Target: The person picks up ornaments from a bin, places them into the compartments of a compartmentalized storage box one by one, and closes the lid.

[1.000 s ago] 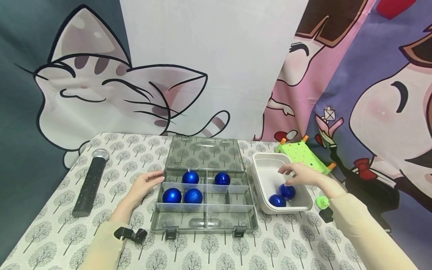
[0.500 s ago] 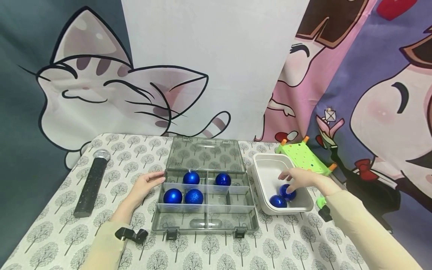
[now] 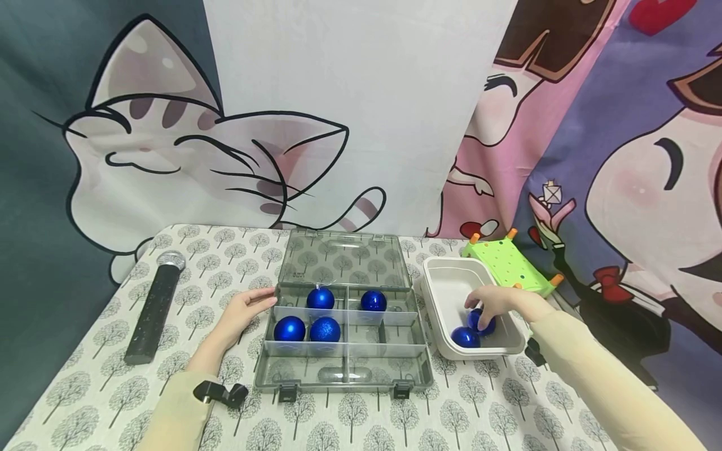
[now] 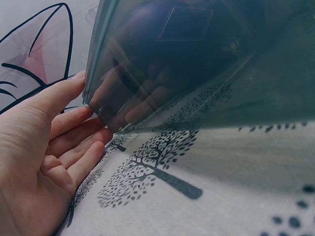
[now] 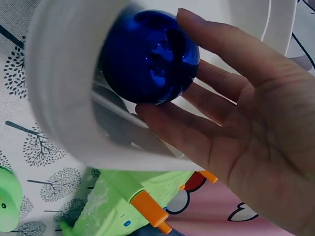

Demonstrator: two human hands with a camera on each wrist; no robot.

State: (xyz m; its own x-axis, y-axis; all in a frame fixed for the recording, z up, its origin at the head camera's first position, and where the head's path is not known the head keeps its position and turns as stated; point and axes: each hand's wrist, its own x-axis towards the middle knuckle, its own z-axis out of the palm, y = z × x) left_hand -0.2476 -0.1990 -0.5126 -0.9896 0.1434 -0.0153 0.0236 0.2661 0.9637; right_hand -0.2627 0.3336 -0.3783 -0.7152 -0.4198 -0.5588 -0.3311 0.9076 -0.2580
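My right hand [image 3: 489, 302] reaches into the white plastic bin [image 3: 445, 269]. Its thumb and fingers curl round a shiny blue Christmas ball [image 5: 147, 59], which is partly hidden by the hand in the head view. A second blue ball [image 3: 465, 337] lies beside it in the bin. Left of the bin stands a grey see-through divided box [image 3: 344, 382], lid [image 3: 344, 257] folded back. Several blue balls sit in its back and middle rows, one of them glittery [image 3: 324, 329]. My left hand [image 3: 238, 318] touches the box's left side with relaxed fingers.
A black microphone [image 3: 155, 310] with a silver head lies at the left of the tree-patterned cloth. Behind the bin at right is a green toy stand with orange legs [image 3: 510, 263]. A small green toy [image 5: 9, 201] lies near the bin.
My right hand has lowered into the bin and its fingers have closed round the right-hand ball. My left hand stays at the box's side. The head view shifts slightly.
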